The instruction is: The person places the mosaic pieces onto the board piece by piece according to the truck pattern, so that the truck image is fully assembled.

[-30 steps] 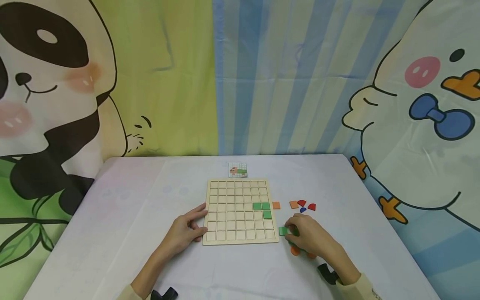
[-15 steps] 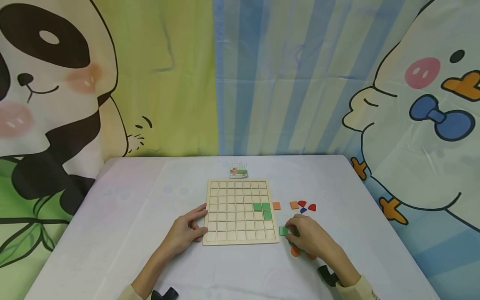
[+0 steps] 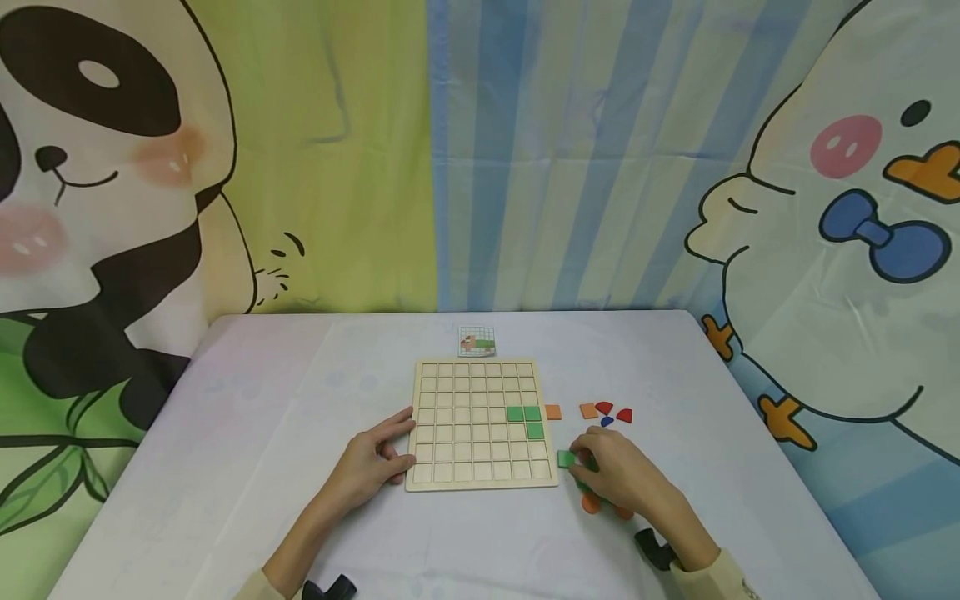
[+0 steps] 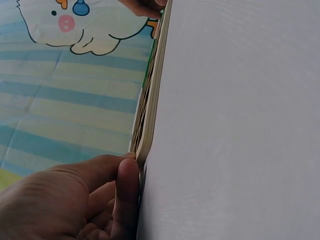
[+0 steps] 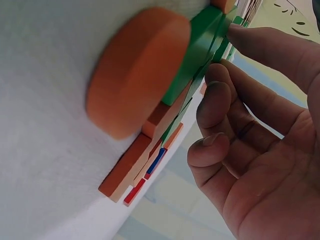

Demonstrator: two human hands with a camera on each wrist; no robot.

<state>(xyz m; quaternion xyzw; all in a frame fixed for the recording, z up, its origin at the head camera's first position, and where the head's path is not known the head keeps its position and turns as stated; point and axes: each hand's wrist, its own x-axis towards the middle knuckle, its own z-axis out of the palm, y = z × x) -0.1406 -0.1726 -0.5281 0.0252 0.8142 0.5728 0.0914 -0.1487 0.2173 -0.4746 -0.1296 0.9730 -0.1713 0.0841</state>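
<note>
My left hand (image 3: 372, 457) touches the left edge of a pale wooden grid board (image 3: 472, 433) with its thumb and index finger. In the left wrist view, fingertips (image 4: 128, 172) meet the board's corner (image 4: 145, 145). Three green squares (image 3: 532, 413) sit in cells at the board's right side. Beside the board's lower right edge, my right hand (image 3: 617, 468) pinches a green square tile (image 3: 565, 459) between thumb and finger. More green pieces (image 5: 200, 42) lie under that hand, partly hidden from the head view. Orange round pieces (image 5: 135, 75) lie near its wrist.
A small picture card (image 3: 477, 341) lies beyond the board. Right of the board are orange squares (image 3: 553, 412), red pieces (image 3: 624, 414) and a blue piece (image 3: 607, 421). A white cloth (image 3: 247, 433) covers the table, and printed curtains (image 3: 570, 158) stand behind it.
The green square tile at my right fingertips has shifted very slightly away from me and toward the board. Both hands otherwise stay in place.
</note>
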